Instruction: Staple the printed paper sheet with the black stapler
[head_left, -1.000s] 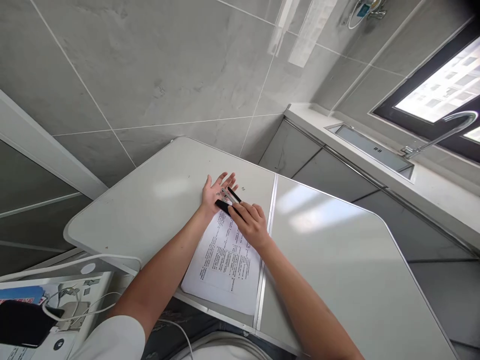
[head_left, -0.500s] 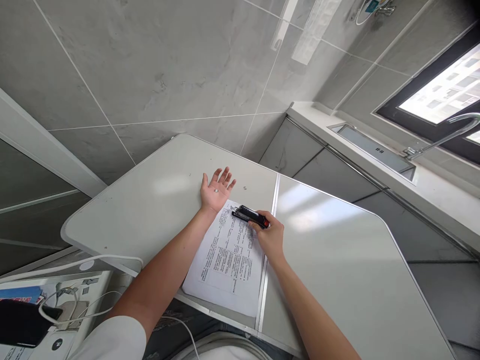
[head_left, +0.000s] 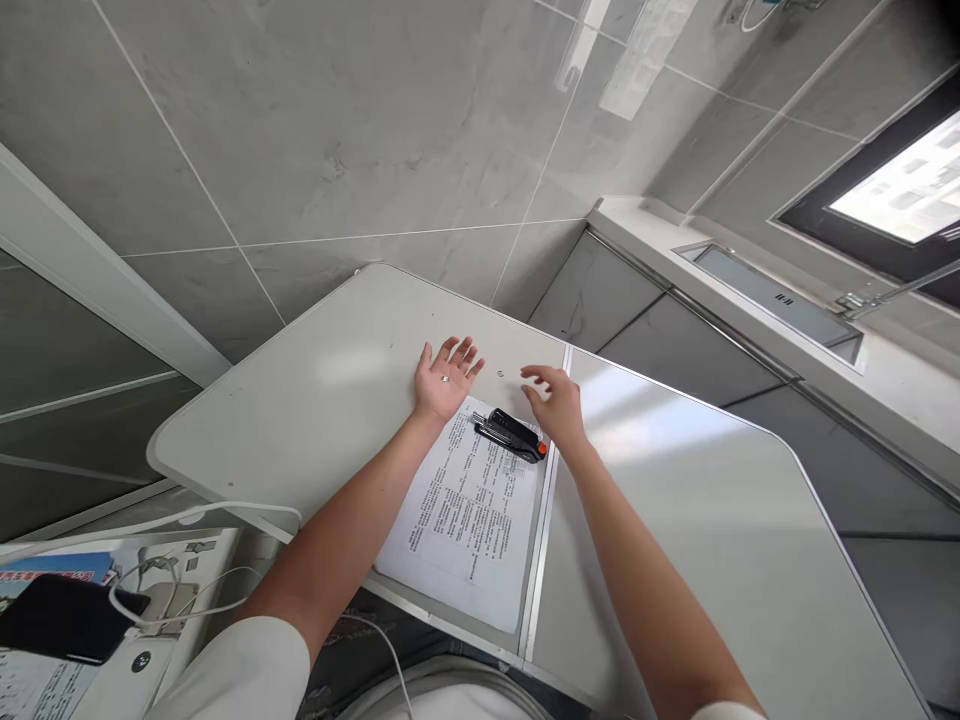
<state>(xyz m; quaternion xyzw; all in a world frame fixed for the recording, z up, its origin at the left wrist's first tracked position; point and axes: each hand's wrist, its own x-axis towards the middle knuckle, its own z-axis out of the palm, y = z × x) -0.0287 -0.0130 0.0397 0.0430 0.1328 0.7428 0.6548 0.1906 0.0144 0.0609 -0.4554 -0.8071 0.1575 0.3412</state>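
Palm up above the top of the printed paper (head_left: 457,530), my left hand (head_left: 448,380) has its fingers spread. On its palm rest tiny metallic bits (head_left: 445,379), which look like staples. A black stapler (head_left: 510,436) with an orange-red end lies across the upper part of the paper, untouched by either hand. My right hand (head_left: 556,400) is just beyond the stapler's red end, its thumb and fingers apart and nothing between them. Its fingertips point toward small metal bits (head_left: 501,373) on the white table (head_left: 315,400), which also resemble staples.
A metal seam (head_left: 541,540) runs across the table beside the paper. At lower left, a white stand (head_left: 199,600) holds a black phone (head_left: 67,620) and cables. Behind the table are a grey tiled wall and a counter with a sink (head_left: 780,300) at right.
My right hand has let go of the stapler, left it lying on the paper, and moved up toward the small bits on the table. My left hand stays palm up. The view has shifted slightly.
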